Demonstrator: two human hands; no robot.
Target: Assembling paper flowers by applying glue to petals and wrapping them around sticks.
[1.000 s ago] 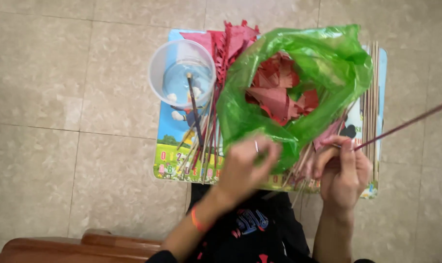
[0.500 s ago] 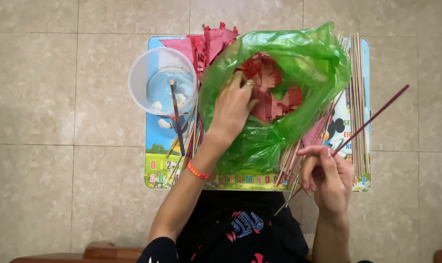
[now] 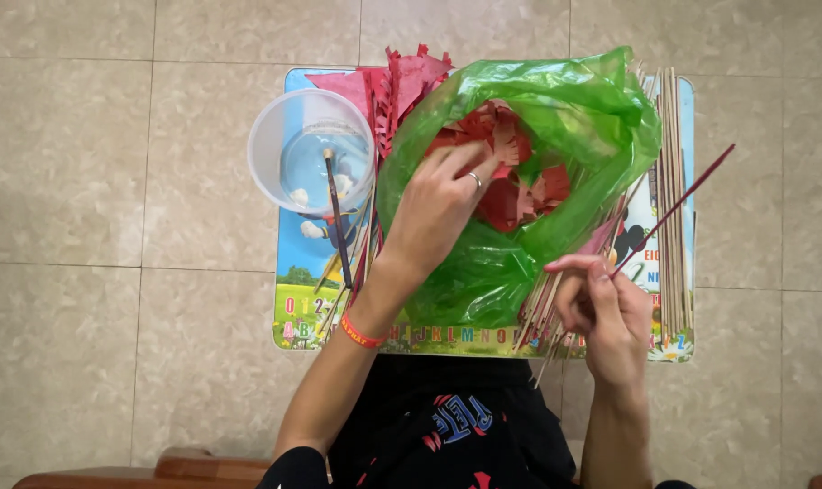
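Bag (image 3: 556,244) green, holds red paper pieces (image 3: 511,195); left hand (image 3: 438,204) inside

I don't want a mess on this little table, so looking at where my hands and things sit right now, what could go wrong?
1. The clear cup holds liquid and a brush beside your left forearm; a nudge could tip it.
2. The left hand reaches into the green bag; pulling red paper pieces might drag the bag.
3. The red stick in the right hand points outward and could sweep the bare sticks off.
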